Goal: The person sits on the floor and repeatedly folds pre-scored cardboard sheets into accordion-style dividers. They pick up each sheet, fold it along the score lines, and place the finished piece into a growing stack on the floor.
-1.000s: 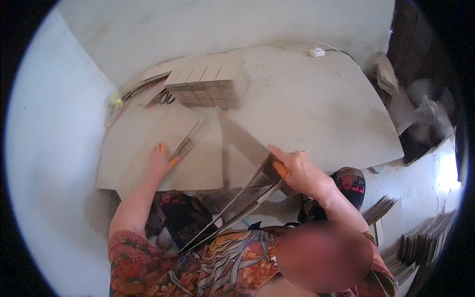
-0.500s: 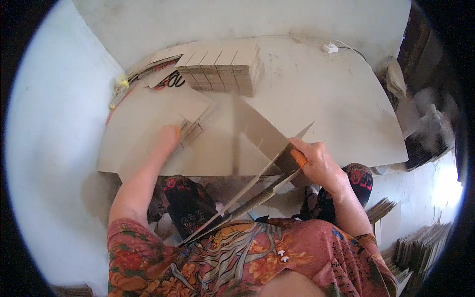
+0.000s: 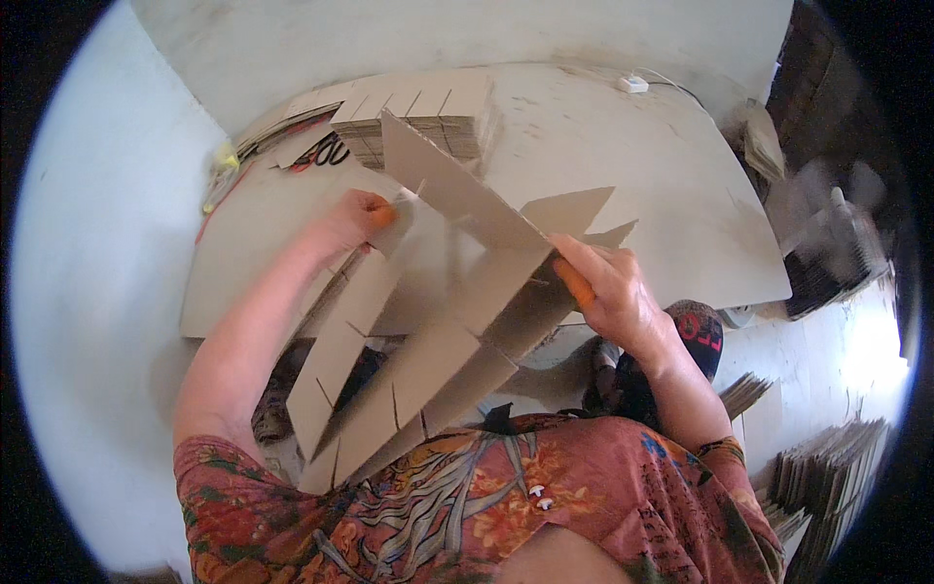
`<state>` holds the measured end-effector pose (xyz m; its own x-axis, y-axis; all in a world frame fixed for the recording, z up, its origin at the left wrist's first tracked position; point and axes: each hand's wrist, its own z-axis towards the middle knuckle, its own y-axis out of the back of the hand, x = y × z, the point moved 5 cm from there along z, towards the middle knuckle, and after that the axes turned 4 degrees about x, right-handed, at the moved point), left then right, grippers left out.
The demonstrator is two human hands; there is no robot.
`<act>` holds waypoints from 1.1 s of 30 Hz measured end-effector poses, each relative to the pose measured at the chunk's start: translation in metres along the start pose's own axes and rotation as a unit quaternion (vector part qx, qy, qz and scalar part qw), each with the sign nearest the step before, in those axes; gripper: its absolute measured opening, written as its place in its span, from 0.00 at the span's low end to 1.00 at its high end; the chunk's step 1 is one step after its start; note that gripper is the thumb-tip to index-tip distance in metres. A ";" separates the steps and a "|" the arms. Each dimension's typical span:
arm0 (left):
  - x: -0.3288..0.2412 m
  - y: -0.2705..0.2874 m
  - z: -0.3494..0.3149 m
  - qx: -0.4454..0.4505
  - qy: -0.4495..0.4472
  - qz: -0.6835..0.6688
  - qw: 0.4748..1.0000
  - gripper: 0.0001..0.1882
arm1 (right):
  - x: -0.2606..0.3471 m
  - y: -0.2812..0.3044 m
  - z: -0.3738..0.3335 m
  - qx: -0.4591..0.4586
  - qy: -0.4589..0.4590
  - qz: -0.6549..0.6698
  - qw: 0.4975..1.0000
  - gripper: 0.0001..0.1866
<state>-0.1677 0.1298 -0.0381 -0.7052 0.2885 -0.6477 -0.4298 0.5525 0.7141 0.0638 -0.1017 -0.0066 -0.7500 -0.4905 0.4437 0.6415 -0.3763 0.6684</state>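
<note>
fingers of the right hand (image 3: pixel 618 292) are closed, as i see it, on crossed, slotted cardboard pieces (image 3: pixel 428 370) at the frame's centre. i see the left hand (image 3: pixel 352 226) pinching the upper end of a cardboard strip (image 3: pixel 341 341), left of centre. upper left, a cardboard stack (image 3: pixel 457 117) sits on the pale table (image 3: pixel 632 146).
</note>
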 end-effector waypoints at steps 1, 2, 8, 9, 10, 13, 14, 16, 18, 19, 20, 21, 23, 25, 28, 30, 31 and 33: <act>-0.012 -0.012 -0.004 -0.001 -0.003 -0.009 1.000 0.18 | 0.000 0.001 0.000 -0.012 0.009 -0.003 1.000 0.16; -0.016 -0.025 -0.006 0.026 0.029 -0.021 0.999 0.19 | -0.001 0.002 -0.001 -0.007 -0.003 -0.003 1.000 0.15; -0.050 -0.062 -0.013 0.093 -0.031 -0.112 0.989 0.17 | -0.008 0.008 -0.015 0.016 -0.063 0.004 0.998 0.11; -0.055 -0.065 -0.015 0.096 -0.045 -0.128 0.986 0.17 | -0.013 0.007 -0.017 0.048 -0.091 -0.002 0.995 0.12; -0.062 -0.069 -0.017 0.122 -0.062 -0.141 0.981 0.18 | -0.018 0.006 -0.018 0.079 -0.119 -0.010 0.990 0.14; -0.076 -0.070 -0.021 0.177 -0.109 -0.188 0.960 0.21 | -0.033 0.004 -0.014 0.110 -0.127 -0.002 0.986 0.13; -0.078 -0.066 -0.022 0.181 -0.123 -0.210 0.953 0.22 | -0.034 0.007 -0.013 0.102 -0.128 -0.008 0.986 0.13; -0.069 -0.052 -0.020 0.161 -0.129 -0.208 0.956 0.25 | -0.035 0.017 -0.012 0.086 -0.129 -0.018 0.988 0.12; -0.025 -0.035 -0.003 0.051 -0.072 -0.015 0.996 0.26 | -0.040 0.026 -0.007 0.090 -0.167 -0.017 0.982 0.12; 0.004 -0.026 0.002 -0.004 -0.038 0.082 0.996 0.26 | -0.042 0.027 -0.005 0.095 -0.185 -0.014 0.978 0.11; 0.044 -0.020 0.007 -0.072 -0.029 0.151 0.986 0.28 | -0.048 0.022 -0.005 0.110 -0.198 -0.010 0.974 0.11; 0.091 -0.017 0.008 -0.138 -0.020 0.217 0.966 0.31 | -0.052 0.013 -0.004 0.136 -0.198 -0.029 0.970 0.10; 0.132 -0.011 0.007 -0.190 0.012 0.294 0.937 0.35 | -0.065 0.001 -0.002 0.182 -0.208 -0.077 0.958 0.09; 0.153 -0.007 0.002 -0.173 0.073 0.317 0.930 0.39 | -0.073 0.003 0.001 0.224 -0.202 -0.118 0.946 0.12; 0.164 -0.004 0.001 -0.129 0.094 0.358 0.920 0.40 | -0.056 0.013 0.016 0.197 -0.189 -0.209 0.939 0.18; 0.157 -0.007 0.001 -0.096 0.118 0.349 0.925 0.39 | -0.043 0.020 0.028 0.172 -0.197 -0.252 0.931 0.22; 0.151 -0.003 0.001 -0.087 0.130 0.346 0.925 0.38 | -0.037 0.020 0.040 0.165 -0.201 -0.260 0.930 0.23; 0.139 -0.004 0.001 -0.077 0.134 0.369 0.917 0.37 | -0.038 0.014 0.049 0.142 -0.164 -0.263 0.940 0.24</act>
<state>-0.2630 0.1683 -0.1312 -0.9404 0.3250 0.1001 0.1593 0.1608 0.9740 0.0934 -0.0501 0.0149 -0.9906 -0.0087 0.1368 0.1345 -0.2508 0.9586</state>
